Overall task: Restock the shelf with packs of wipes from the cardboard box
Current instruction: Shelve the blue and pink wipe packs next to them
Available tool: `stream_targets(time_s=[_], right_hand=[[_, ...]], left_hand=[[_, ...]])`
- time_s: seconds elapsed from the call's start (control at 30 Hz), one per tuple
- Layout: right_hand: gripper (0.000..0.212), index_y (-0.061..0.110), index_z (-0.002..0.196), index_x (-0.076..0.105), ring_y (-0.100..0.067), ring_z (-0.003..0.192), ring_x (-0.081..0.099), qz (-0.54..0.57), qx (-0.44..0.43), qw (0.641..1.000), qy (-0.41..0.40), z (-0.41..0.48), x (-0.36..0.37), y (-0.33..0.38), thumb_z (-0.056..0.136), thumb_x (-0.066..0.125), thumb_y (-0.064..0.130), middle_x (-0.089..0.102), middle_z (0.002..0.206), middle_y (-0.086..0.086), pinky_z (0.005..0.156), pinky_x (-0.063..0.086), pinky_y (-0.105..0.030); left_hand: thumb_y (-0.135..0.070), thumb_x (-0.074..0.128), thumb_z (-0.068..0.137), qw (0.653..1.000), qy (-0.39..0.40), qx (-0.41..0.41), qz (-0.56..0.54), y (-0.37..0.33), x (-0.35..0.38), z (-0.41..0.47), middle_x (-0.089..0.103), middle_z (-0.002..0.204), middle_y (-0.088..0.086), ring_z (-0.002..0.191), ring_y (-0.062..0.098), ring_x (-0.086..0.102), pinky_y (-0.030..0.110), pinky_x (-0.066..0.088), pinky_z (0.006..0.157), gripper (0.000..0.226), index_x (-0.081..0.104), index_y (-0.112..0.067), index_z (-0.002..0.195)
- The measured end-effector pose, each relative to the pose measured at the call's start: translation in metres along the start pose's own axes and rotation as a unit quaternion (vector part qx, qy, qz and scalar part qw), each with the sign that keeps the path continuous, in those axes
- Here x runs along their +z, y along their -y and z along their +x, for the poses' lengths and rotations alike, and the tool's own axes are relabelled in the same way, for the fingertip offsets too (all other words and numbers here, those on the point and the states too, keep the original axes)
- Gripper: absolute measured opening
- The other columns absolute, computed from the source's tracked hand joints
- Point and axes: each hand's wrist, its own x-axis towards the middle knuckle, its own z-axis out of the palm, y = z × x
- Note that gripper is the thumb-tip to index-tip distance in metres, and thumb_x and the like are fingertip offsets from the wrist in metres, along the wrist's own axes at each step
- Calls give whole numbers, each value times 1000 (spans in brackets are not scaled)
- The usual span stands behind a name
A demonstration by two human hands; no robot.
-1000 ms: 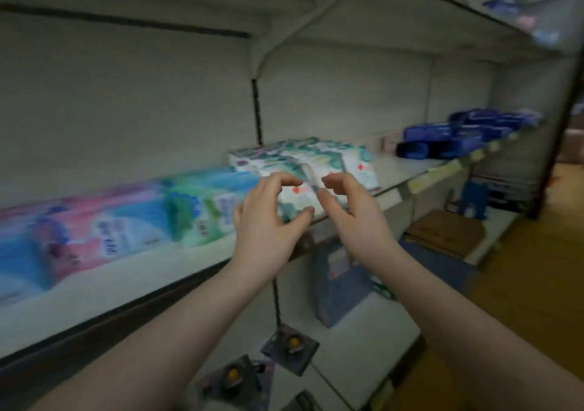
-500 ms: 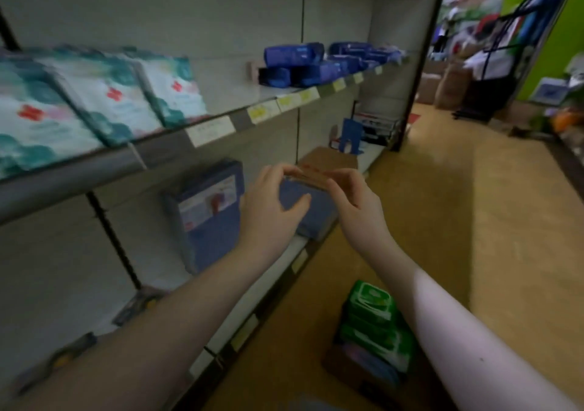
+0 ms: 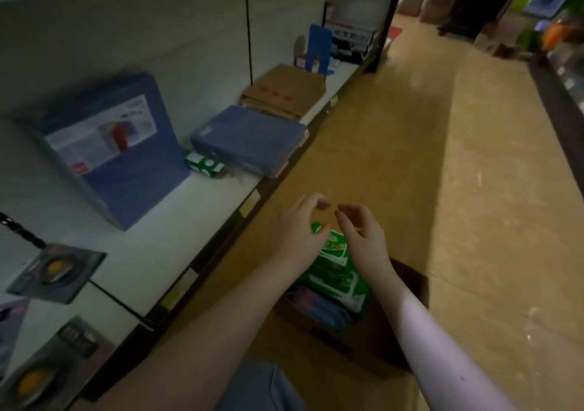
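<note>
An open cardboard box (image 3: pixel 407 287) stands on the floor beside the shelving. Green packs of wipes (image 3: pixel 336 273) are stacked inside it, with bluish packs (image 3: pixel 319 308) lower down at the left. My left hand (image 3: pixel 298 232) and my right hand (image 3: pixel 363 237) hover side by side just above the green packs, fingers curled and apart, holding nothing. One green pack (image 3: pixel 205 164) lies on the low white shelf (image 3: pixel 148 246).
On the low shelf stand a tall blue boxed product (image 3: pixel 113 148), a flat blue package (image 3: pixel 252 139) and flattened brown cardboard (image 3: pixel 286 93). Dark carded items (image 3: pixel 55 271) hang at the left. The wooden aisle floor (image 3: pixel 474 173) stretches right, with a person far back.
My view has dropped from the upper shelf of wipes to the floor box. Both empty hands came down from shelf height to just above the green packs.
</note>
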Motion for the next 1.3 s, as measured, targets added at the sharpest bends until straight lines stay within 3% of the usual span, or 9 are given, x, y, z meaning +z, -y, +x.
stream_targets(time_s=[0.13, 0.27, 0.43, 0.53, 0.63, 0.77, 0.9, 1.07, 1.3], right_hand=[[13, 20, 107, 56, -9, 98, 58, -12, 53, 998, 6, 11, 9, -57, 94, 53, 22, 61, 101, 7, 77, 43, -17], [9, 22, 101, 58, -10, 93, 59, -25, 109, 993, 28, 14, 18, -103, 94, 52, 22, 61, 94, 9, 72, 45, -20], [13, 20, 99, 62, -14, 88, 62, -53, 153, 985, 58, 11, 24, -139, 94, 51, 18, 64, 91, 5, 78, 52, -34], [16, 29, 96, 64, -12, 98, 60, -77, 143, 984, 71, 10, 24, -156, 93, 53, 17, 65, 98, 6, 83, 52, -31], [18, 28, 101, 68, -6, 93, 61, -116, 108, 985, 73, 9, 20, -162, 91, 56, 18, 67, 100, 7, 78, 51, -22], [23, 25, 111, 67, -5, 89, 60, -192, 120, 968, 113, 2, 20, -175, 91, 56, 22, 69, 103, 4, 72, 49, -19], [29, 25, 118, 63, -16, 95, 63, -276, 155, 935, 161, 0, 26, -188, 91, 54, 22, 68, 109, -1, 76, 54, -33], [28, 23, 119, 62, -22, 102, 60, -343, 145, 902, 218, 0, 33, -200, 92, 54, 23, 65, 113, -5, 79, 51, -34], [24, 12, 105, 67, -27, 90, 63, -374, 137, 889, 227, 0, 40, -208, 94, 46, 15, 67, 101, -11, 72, 53, -36]], left_hand=[[-22, 62, 86, 979, 179, -59, 76, 39, 39, 4, 59, 107, -9, 101, 13, 56, 33, 51, 84, 17, 58, -27, 102], [-28, 60, 87, 931, 296, -18, 214, 68, 65, 10, 58, 112, -6, 103, 17, 55, 29, 46, 77, 18, 60, -27, 105], [-27, 63, 86, 909, 360, -44, 208, 93, 94, 23, 57, 111, -5, 102, 17, 54, 28, 42, 70, 16, 61, -25, 102], [-18, 60, 86, 887, 401, -82, 213, 109, 120, 11, 61, 108, 1, 99, 22, 59, 32, 47, 70, 18, 63, -20, 103], [-12, 56, 87, 848, 454, -84, 260, 128, 135, 1, 62, 112, 5, 100, 23, 59, 31, 46, 69, 23, 63, -19, 108], [-2, 51, 89, 831, 471, -65, 288, 146, 147, -2, 55, 125, 7, 109, 24, 55, 35, 50, 79, 42, 54, -19, 127], [-2, 51, 88, 840, 455, -68, 289, 154, 155, -2, 60, 116, 6, 99, 24, 58, 34, 50, 74, 31, 62, -16, 113], [-8, 55, 89, 841, 454, -71, 286, 156, 158, 2, 61, 114, 8, 101, 25, 58, 33, 49, 76, 26, 63, -14, 113], [-1, 52, 88, 844, 438, 2, 310, 152, 156, 1, 48, 128, 12, 116, 27, 46, 36, 45, 83, 31, 56, -9, 118]])
